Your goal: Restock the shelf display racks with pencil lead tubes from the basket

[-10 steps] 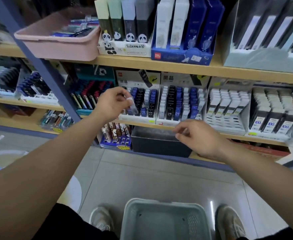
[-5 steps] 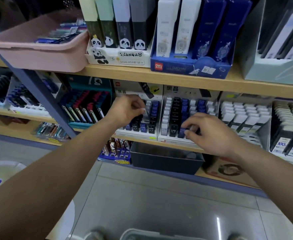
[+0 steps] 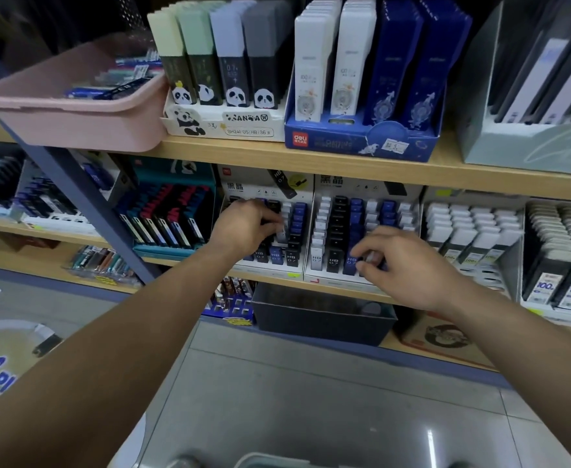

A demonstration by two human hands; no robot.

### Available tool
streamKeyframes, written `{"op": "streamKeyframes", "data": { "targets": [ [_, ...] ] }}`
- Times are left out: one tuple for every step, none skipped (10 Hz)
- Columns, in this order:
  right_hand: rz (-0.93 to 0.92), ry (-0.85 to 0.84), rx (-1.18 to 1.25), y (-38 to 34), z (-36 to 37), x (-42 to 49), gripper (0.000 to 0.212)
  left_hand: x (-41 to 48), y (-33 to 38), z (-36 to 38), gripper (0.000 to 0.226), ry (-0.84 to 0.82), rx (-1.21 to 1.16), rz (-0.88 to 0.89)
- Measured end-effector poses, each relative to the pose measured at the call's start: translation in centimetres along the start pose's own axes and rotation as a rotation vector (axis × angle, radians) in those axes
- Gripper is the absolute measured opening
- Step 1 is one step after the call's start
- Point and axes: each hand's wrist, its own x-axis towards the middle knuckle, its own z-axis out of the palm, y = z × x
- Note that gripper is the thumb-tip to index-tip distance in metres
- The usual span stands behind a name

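Now the basket [image 3: 270, 460] sits at 6 o'clock. Right hand [image 3: 399, 262] curls at the front row of the right rack [image 3: 361, 184]; I cannot tell if it holds anything. At 9 o'clock, left hand [image 3: 243, 228] pinches a white lead tube [image 3: 281, 233] in the left rack [image 3: 260, 185]. Next, I think: push it down straight.

left hand [image 3: 243, 228] took its white tube [image 3: 281, 233] up to the left rack [image 3: 270, 184], right hand [image 3: 402, 261] reached the right rack [image 3: 361, 184] front edge

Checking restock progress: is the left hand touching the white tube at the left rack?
Touching. Head view: the left hand pinches the white tube, no gap visible.
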Motion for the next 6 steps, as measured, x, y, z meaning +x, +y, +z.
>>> {"op": "streamKeyframes", "data": {
  "targets": [
    [0.003,-0.001,-0.009,0.0,0.1,0.0,0.021,0.0,0.0,0.2,0.018,-0.004,-0.035,-0.005],
    [0.012,-0.007,-0.03,-0.1,0.2,0.1,0.022,0.3,0.4,0.4,0.005,0.035,-0.135,-0.103],
    [0.009,0.001,-0.052,-0.2,0.3,0.2,0.022,0.4,0.7,0.5,0.004,0.035,-0.165,-0.128],
    [0.023,-0.004,-0.064,-0.4,0.3,0.2,0.023,0.1,0.8,0.4,0.006,0.033,-0.082,-0.099],
    [0.032,-0.002,-0.056,-0.6,0.2,0.0,0.024,-0.6,1.3,-0.1,0.021,0.031,0.099,-0.037],
    [0.054,0.017,-0.02,-1.1,0.0,-0.5,0.025,-1.8,1.9,-1.3,0.035,0.052,0.104,-0.048]
  ]
}}
